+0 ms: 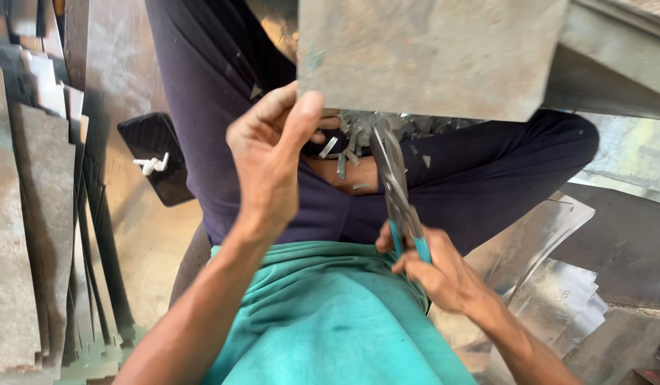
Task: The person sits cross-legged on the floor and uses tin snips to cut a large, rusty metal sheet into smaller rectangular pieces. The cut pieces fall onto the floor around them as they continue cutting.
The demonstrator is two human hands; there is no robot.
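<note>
I see the metal sheet (430,53) held up at the top of view, its lower edge meeting the tin snips (394,189). My left hand (269,153) is clamped on that edge, thumb up against the face. My right hand (433,267) is closed around the snips' teal handles. Small metal offcuts (344,153) lie on the dark trousers (472,178) below (quite a scatter). Stacked metal strips (23,228) stand at left, bent sheets (551,285) at right.
</note>
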